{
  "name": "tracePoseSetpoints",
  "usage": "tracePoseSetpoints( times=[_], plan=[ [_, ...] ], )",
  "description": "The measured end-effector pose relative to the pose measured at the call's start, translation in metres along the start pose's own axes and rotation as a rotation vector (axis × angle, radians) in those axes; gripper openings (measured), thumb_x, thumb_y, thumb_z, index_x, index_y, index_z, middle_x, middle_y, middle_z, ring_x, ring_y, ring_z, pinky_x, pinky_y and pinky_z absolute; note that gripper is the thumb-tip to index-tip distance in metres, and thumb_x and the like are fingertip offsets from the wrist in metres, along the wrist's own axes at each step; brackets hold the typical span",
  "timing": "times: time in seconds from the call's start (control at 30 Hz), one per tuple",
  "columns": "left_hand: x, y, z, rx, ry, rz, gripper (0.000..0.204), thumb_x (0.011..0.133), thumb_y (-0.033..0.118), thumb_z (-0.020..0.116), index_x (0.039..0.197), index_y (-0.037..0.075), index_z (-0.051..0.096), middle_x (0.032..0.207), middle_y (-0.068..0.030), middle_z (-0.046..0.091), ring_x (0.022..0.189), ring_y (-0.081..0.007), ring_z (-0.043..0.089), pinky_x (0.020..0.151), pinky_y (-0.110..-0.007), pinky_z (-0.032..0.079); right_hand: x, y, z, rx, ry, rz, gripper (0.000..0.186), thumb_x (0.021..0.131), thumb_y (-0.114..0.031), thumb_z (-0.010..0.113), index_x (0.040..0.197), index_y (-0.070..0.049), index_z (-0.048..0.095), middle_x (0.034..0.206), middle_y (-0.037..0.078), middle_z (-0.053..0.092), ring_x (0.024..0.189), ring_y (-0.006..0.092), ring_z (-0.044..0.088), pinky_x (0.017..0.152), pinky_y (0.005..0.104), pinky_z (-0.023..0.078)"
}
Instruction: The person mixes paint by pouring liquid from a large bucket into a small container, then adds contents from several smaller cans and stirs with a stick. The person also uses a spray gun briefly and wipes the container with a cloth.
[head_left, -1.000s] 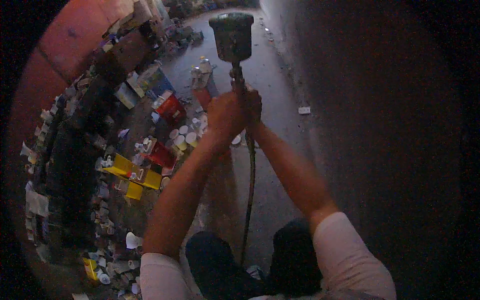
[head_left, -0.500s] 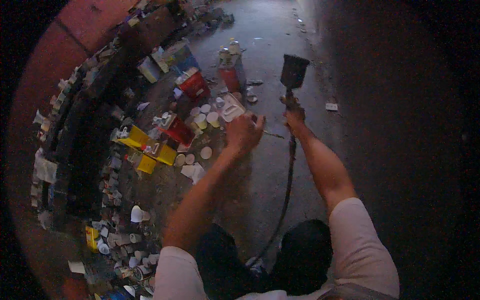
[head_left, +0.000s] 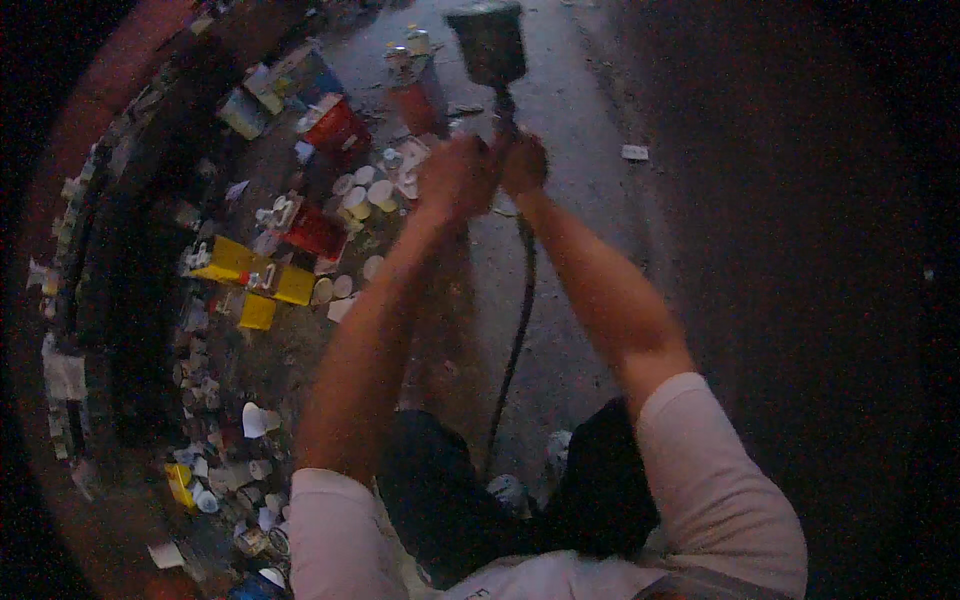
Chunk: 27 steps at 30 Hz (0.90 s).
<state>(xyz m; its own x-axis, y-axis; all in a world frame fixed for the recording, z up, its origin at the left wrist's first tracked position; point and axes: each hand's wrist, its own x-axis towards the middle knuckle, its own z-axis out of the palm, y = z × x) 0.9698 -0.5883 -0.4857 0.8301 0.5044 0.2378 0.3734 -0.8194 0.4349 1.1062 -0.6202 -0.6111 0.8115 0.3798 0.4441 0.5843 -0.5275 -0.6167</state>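
A spray gun (head_left: pixel 504 105) with a dark cup (head_left: pixel 488 48) on top stands upright in my right hand (head_left: pixel 525 165), whose fingers are wrapped round its handle. From below the grip a dark hose (head_left: pixel 522 310) runs down toward my feet. My left hand (head_left: pixel 457 178) is closed and right beside the gun, close against my right hand; whether it touches the gun is blurred. A thin stick (head_left: pixel 506 212), only faintly visible, pokes out under my left fingers. Dim light and motion smear both hands.
Left of my arms, red cans (head_left: pixel 318 232), yellow cans (head_left: pixel 290 284), pale cups (head_left: pixel 381 194) and round lids crowd the surface. More cups and containers fill the lower left. A small white block (head_left: pixel 635 152) lies on the floor to the right. My shoes (head_left: pixel 510 492) are below.
My right hand has brought the spray gun leftward and up in the picture. My left hand has come up beside it, from lower and apart. The whole view has shifted a little.
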Motion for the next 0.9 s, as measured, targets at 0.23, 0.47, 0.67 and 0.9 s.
tracePoseSetpoints(
  times=[0.23,0.47,0.67,0.9],
  plan=[
    [0.014,0.006,-0.032,0.579,-0.089,0.378,0.031,0.092,0.029,0.06,0.104,0.002,0.069,0.091,-0.0219,0.073,0.083,-0.0398,0.074,0.067,-0.05,0.06,-0.035,-0.069,-0.053,0.385,-0.038,0.235,0.058,0.09,-0.061,0.06,0.111,-0.007,0.054,0.1,0.023,0.071,0.096,0.0474,0.067,0.084,0.0556,0.052],
    [0.012,0.0,-0.055,0.622,-0.156,0.317,0.026,0.083,0.02,0.066,0.101,0.001,0.069,0.085,-0.0207,0.072,0.075,-0.0382,0.074,0.064,-0.049,0.06,-0.023,-0.096,-0.058,0.491,-0.02,0.2,0.073,0.084,-0.052,0.073,0.127,0.005,0.055,0.093,0.022,0.071,0.081,0.0423,0.07,0.065,0.0517,0.055],
    [0.005,-0.002,-0.049,0.313,0.06,0.225,0.028,0.081,0.027,0.069,0.094,0.002,0.069,0.078,-0.0199,0.071,0.073,-0.0366,0.073,0.064,-0.047,0.059,-0.017,-0.094,-0.053,0.447,-0.06,0.155,0.064,0.089,-0.048,0.07,0.13,-0.001,0.054,0.091,0.023,0.069,0.079,0.0398,0.07,0.062,0.0493,0.055],
    [-0.015,0.022,-0.019,0.051,0.217,0.243,0.03,0.092,0.034,0.064,0.09,0.004,0.065,0.08,-0.0197,0.069,0.072,-0.0372,0.071,0.06,-0.048,0.055,-0.001,-0.034,-0.021,0.832,0.12,-0.177,0.058,0.098,-0.049,0.06,0.129,-0.002,0.053,0.094,0.014,0.069,0.081,0.0263,0.069,0.07,0.04,0.057]
  ],
)
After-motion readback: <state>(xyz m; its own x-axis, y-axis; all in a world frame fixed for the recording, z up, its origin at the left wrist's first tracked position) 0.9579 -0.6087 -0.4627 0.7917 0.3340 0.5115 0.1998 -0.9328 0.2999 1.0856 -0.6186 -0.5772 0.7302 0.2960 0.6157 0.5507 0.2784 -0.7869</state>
